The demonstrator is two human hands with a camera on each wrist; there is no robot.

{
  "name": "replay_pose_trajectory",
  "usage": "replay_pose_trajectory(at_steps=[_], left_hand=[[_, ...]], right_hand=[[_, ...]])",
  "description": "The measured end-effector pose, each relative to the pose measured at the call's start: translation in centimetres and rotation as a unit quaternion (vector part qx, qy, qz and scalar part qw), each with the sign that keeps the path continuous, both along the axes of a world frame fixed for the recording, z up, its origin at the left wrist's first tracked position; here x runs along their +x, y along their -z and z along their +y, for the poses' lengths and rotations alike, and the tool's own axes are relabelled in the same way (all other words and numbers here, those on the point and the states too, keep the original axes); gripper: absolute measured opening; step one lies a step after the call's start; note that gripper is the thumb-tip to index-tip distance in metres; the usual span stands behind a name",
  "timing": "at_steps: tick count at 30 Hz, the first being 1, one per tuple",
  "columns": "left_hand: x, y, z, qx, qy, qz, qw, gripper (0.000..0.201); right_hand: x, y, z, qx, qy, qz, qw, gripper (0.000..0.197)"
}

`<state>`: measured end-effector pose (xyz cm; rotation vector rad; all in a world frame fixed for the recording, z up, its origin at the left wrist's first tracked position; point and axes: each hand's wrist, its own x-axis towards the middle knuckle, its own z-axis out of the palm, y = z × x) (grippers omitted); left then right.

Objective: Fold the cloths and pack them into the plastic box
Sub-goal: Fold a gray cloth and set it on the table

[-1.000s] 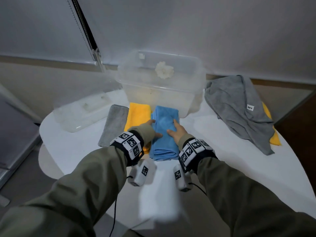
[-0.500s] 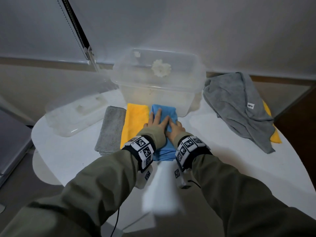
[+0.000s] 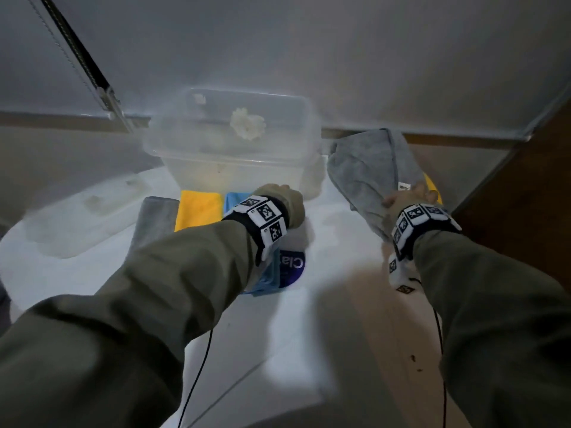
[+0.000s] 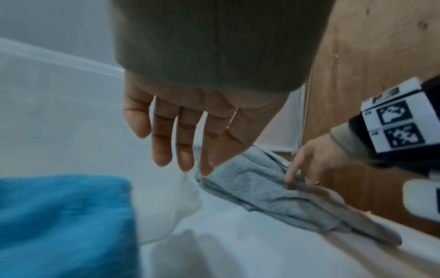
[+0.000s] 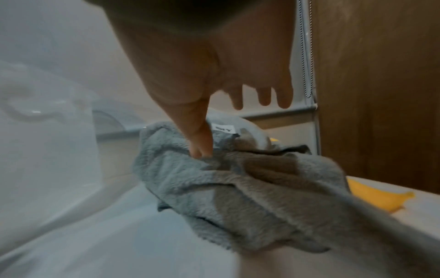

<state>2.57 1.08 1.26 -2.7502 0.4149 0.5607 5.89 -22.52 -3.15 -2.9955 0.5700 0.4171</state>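
An open clear plastic box [image 3: 191, 156] stands at the back of the white table. In front of it lie a folded grey cloth [image 3: 157, 217], a folded yellow cloth [image 3: 199, 211] and a folded blue cloth [image 4: 64, 222]. To the right of the box, a rumpled grey cloth [image 3: 370, 171] lies unfolded. My right hand [image 5: 202, 148] pinches this grey cloth [image 5: 250, 188] between thumb and forefinger near its white label, the other fingers straight. My left hand [image 4: 178, 161] hovers with straight fingers over the table between the blue cloth and the grey cloth [image 4: 273, 195], holding nothing.
The box's clear lid [image 3: 83, 214] lies at the left of the table. A yellow cloth [image 5: 376, 195] peeks out from under the grey one at the right edge. A small white crumpled thing [image 3: 247, 123] sits in the box. A wooden panel stands at right.
Both hands have left the folded blue cloth. My right hand has swung right and taken hold of the unfolded grey cloth. My left hand has lifted and drifted right.
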Motion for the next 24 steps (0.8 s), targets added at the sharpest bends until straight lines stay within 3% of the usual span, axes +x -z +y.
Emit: replay_pose_trajectory(at_steps=[4,7,10,13,17,19,22,24], left_hand=[[1.1,0.1,-4.5,-0.078,-0.015,0.038,0.996,0.038],[1.4,0.8,-7.2,-0.168,-0.049,0.045,0.984,0.051],[1.6,1.3,-9.4,-0.294,-0.064,0.013,0.953,0.08],[1.7,1.0,-11.1,-0.337,-0.055,-0.027,0.94,0.095],[2.1,-0.6,-11.5,-0.319,-0.041,-0.042,0.946,0.08],[2.1,-1.6,-10.9,-0.328,-0.023,-0.077,0.941,0.072],[1.4,-3.7,-10.0,-0.369,-0.012,-0.101,0.924,0.075],[0.8,-5.1,-9.3,-0.422,-0.025,-0.1,0.901,0.066]], right_hand=[[-0.8,0.2,-1.6,0.042,-0.079,0.069,0.994,0.041],[-1.1,0.2,-1.9,0.123,-0.064,-0.017,0.99,0.033],[-1.4,-1.7,-1.5,0.216,-0.065,-0.109,0.968,0.009],[-2.5,-3.7,-1.1,0.315,-0.131,-0.147,0.928,0.03],[-3.7,-6.8,-1.2,0.431,-0.171,-0.218,0.859,0.041],[-3.8,-8.4,-1.4,0.471,-0.171,-0.258,0.826,0.035],[-4.2,-10.9,-1.4,0.53,-0.155,-0.294,0.78,0.021],[-4.4,-12.2,-1.3,0.533,-0.143,-0.314,0.772,0.028]])
